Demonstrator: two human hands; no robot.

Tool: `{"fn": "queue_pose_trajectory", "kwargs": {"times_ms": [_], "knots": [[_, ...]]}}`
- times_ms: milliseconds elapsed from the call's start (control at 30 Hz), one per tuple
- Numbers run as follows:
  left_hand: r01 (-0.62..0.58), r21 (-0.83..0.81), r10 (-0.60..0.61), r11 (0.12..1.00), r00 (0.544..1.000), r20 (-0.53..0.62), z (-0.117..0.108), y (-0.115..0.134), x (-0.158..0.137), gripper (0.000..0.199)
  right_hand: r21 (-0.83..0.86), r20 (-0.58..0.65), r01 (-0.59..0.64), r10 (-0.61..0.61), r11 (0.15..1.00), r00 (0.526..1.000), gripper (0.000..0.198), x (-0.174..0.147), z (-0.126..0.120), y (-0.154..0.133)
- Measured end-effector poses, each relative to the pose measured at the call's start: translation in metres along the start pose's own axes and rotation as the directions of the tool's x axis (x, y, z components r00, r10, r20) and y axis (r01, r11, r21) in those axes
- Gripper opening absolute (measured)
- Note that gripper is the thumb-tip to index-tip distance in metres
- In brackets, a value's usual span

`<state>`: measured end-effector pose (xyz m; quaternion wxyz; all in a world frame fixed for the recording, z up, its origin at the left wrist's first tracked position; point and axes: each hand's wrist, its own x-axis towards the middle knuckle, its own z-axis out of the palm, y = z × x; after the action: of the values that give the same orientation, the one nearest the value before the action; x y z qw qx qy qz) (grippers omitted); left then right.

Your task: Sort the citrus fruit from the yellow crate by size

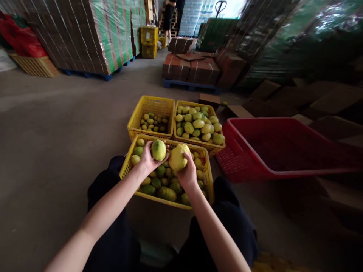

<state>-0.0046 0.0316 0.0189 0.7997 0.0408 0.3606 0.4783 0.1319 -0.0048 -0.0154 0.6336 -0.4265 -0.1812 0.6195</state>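
Green fruit [159, 150] — left hand [148, 158] cupped, palm up

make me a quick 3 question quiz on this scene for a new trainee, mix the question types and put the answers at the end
1. True or false: the left hand holds the greener fruit and the right hand the yellower fruit.

2. Seen from the person, where is the red basket relative to the near yellow crate?
A) to its left
B) to its right
C) inside it

3. Fill in: of the back left crate and the back right crate, the one heaped higher with fruit is the back ____ one.

Key: 1. True; 2. B; 3. right
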Motion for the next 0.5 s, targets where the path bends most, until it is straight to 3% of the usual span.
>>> {"fn": "queue_pose_trajectory", "kwargs": {"times_ms": [100,200,367,500], "knots": [[0.016,-0.061,-0.016,0.998,1.0,0.008,0.0,0.001,-0.002,0.032,0.152,0.066,-0.227,0.22,0.962,0.973,0.029,0.004,0.0,-0.005],[0.068,-0.041,-0.065,0.997,0.996,0.068,0.0,0.002,-0.005,0.033,0.24,0.089,-0.331,0.319,0.913,0.944,0.025,0.006,-0.003,-0.008],[0.086,0.096,-0.089,0.992,0.996,0.022,-0.006,-0.003,-0.003,0.034,0.365,-0.027,-0.266,0.296,0.892,0.955,0.024,0.013,-0.011,-0.011],[0.133,0.377,-0.111,0.917,0.991,-0.081,-0.025,-0.025,0.01,0.036,0.434,-0.042,-0.227,0.271,0.872,0.962,0.026,0.021,-0.022,-0.024]]}}
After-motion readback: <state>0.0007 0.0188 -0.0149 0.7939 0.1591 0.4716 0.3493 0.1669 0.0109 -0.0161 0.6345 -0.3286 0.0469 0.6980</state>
